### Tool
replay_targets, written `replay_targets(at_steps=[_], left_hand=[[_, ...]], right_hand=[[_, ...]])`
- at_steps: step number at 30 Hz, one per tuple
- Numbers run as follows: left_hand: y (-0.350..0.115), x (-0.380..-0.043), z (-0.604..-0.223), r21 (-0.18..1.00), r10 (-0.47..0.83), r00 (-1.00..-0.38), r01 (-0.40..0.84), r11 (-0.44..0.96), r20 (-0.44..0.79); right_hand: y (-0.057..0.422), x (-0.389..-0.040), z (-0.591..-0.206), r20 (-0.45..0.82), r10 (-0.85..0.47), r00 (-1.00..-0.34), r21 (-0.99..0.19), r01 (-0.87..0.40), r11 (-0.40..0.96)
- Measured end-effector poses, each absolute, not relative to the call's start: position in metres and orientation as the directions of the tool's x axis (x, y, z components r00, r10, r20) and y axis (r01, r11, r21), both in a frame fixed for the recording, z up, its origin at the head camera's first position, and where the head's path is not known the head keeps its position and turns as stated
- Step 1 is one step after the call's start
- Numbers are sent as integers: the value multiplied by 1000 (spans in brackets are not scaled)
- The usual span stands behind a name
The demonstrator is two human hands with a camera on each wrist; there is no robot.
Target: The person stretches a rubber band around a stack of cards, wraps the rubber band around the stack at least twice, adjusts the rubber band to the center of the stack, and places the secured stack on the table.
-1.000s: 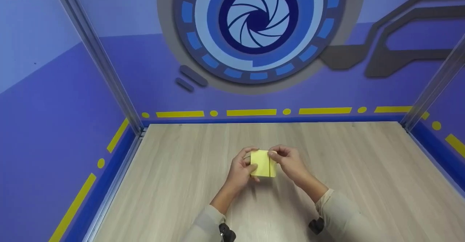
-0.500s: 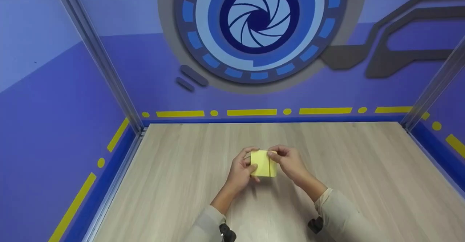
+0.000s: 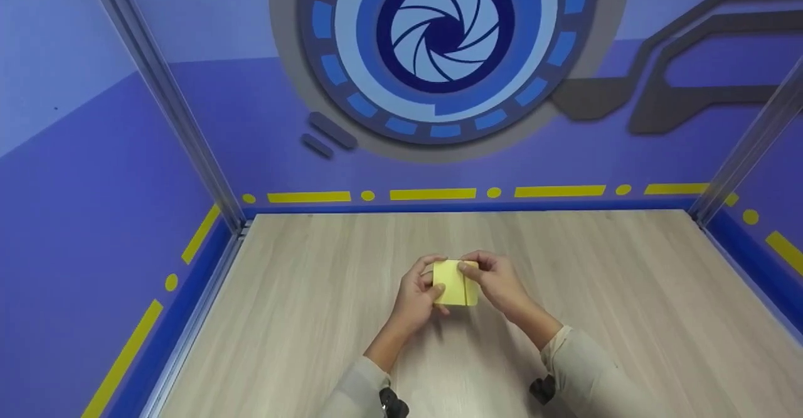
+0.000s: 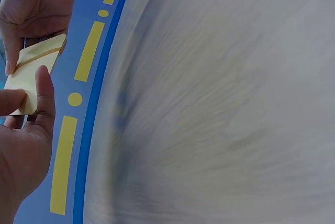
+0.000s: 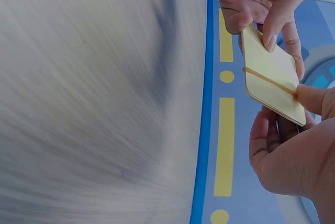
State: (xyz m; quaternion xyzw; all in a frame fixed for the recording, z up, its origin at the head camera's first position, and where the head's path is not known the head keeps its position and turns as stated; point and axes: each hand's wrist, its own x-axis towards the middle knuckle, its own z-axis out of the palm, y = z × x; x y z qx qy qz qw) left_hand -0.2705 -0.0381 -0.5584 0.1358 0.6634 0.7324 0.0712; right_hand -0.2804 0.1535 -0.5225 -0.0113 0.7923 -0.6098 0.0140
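Observation:
A small yellow notebook [image 3: 449, 285] with rounded corners is held up over the table between both hands. Near its right side an elastic band [image 5: 269, 81] runs across the cover from edge to edge. My left hand [image 3: 413, 297] grips the left side, thumb on the front and other fingers around the edges and behind. With its thumb at the upper end of the band, my right hand [image 3: 505, 283] pinches the upper right part, fingers curled behind. The right wrist view shows the cover closed and that thumb pressing right at the band.
The wood-grain table [image 3: 301, 317] spreads around the hands. Behind it stands a blue-purple printed wall [image 3: 251, 123] with yellow marks, and metal posts [image 3: 169, 98] rise at the back corners. A dark wrist camera [image 3: 393, 402] sits under each sleeve.
The right thumb has shifted slightly left over the cover at the band's upper end. The left hand and the notebook stay nearly still.

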Motion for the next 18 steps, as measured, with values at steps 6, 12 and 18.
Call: replay_targets(at_steps=[6,12,18], left_hand=[[-37,-272,-559,990,284,-953,70,-125,103],[-40,-271,-558,991,279,-955,70,-118,100],[-44,-272,-556,992,249,-964,74,-103,97]], right_hand=[[156,-281,-523,-19,-37,-999,-978,11,208],[159,-278,-527,-14,-58,-998,-972,0,236],[162,-272,-532,-28,-62,-998,-963,11,270]])
